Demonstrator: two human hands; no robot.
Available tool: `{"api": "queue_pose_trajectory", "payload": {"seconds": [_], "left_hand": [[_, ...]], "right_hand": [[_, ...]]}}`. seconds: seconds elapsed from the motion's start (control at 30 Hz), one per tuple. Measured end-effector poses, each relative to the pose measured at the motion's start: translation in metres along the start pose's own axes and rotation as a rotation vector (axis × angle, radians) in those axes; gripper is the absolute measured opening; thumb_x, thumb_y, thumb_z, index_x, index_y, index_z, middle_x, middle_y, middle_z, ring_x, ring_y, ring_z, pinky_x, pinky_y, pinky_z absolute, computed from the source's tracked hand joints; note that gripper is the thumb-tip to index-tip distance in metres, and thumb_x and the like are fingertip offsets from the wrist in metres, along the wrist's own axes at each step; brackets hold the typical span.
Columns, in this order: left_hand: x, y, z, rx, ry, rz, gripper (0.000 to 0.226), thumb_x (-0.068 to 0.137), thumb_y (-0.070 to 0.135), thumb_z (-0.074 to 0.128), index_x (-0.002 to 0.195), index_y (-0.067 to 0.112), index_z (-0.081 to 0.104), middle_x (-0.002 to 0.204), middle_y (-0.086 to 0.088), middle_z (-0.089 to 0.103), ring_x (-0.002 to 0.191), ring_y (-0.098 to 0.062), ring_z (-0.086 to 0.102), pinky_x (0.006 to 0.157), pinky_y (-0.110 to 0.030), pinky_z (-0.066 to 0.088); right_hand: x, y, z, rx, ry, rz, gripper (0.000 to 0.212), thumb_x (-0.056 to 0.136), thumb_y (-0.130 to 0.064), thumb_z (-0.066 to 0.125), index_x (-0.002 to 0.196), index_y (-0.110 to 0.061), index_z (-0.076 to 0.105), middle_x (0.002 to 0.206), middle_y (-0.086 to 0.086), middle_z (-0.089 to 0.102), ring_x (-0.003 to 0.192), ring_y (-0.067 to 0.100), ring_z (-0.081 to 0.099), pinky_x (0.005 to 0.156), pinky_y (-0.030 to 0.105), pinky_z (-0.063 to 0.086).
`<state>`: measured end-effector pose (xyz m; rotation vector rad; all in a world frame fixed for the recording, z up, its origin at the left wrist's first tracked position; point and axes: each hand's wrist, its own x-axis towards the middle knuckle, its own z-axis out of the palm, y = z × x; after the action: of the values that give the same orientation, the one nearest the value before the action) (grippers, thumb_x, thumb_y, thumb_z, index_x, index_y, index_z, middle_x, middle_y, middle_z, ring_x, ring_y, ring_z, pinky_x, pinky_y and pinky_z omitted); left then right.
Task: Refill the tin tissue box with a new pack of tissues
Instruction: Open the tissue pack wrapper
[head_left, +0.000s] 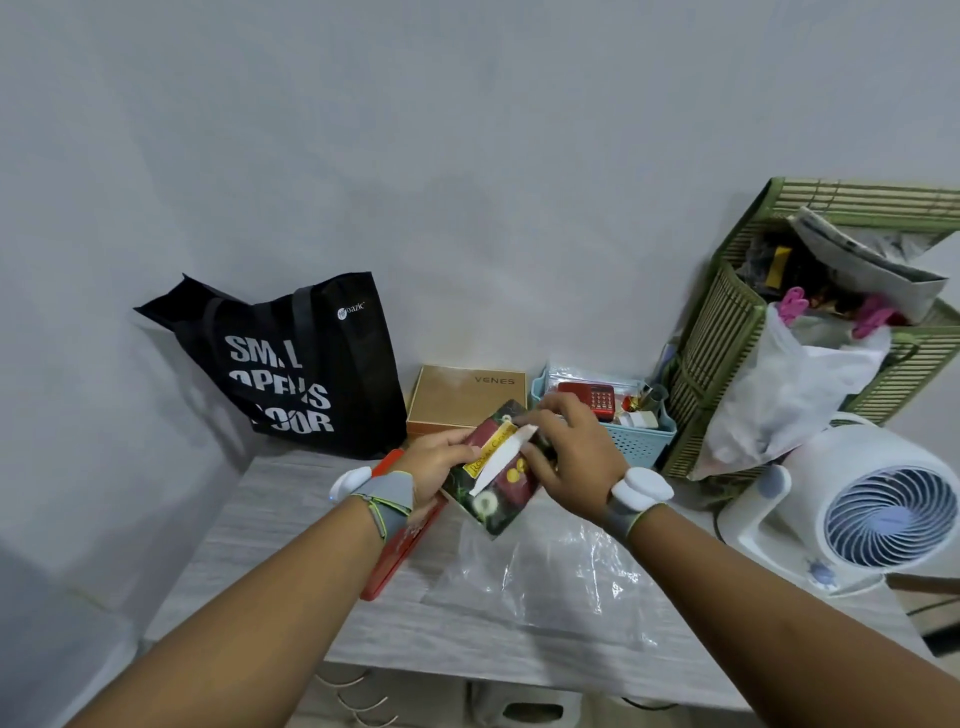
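Observation:
A dark tissue pack (491, 506) with red and yellow print is held tilted above the table's far middle. My left hand (436, 462) grips its left edge. My right hand (569, 457) holds its right side, fingers curled over the top. A white strip (503, 456) stands up from the pack's top face between my hands. A red flat tin piece (392, 558) lies on the table under my left wrist; whether it is the tissue box or its lid I cannot tell.
A crumpled clear plastic bag (550, 577) lies on the grey table (270, 545). Behind are a black tote bag (291, 364), a brown box (465, 395), a blue basket (634, 436), a green bamboo rack (727, 332) and a white fan (872, 509).

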<state>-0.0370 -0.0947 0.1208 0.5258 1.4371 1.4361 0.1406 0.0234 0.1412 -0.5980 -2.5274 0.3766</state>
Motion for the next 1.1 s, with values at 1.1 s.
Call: {"api": "queue_pose_trajectory", "payload": {"seconds": [1.1], "left_hand": [[-0.022,0.025,0.029,-0.482,0.11,0.076,0.054,0.079,0.024,0.077,0.125,0.006,0.057,0.117,-0.019,0.069,0.105,-0.033,0.068,0.077,-0.042,0.059]], "right_hand": [[0.014,-0.02,-0.012,-0.028,0.035,0.379,0.028,0.088,-0.052,0.049,0.091,-0.027,0.062,0.076,-0.006,0.068,0.069,0.019,0.062,0.057,0.033,0.053]]}}
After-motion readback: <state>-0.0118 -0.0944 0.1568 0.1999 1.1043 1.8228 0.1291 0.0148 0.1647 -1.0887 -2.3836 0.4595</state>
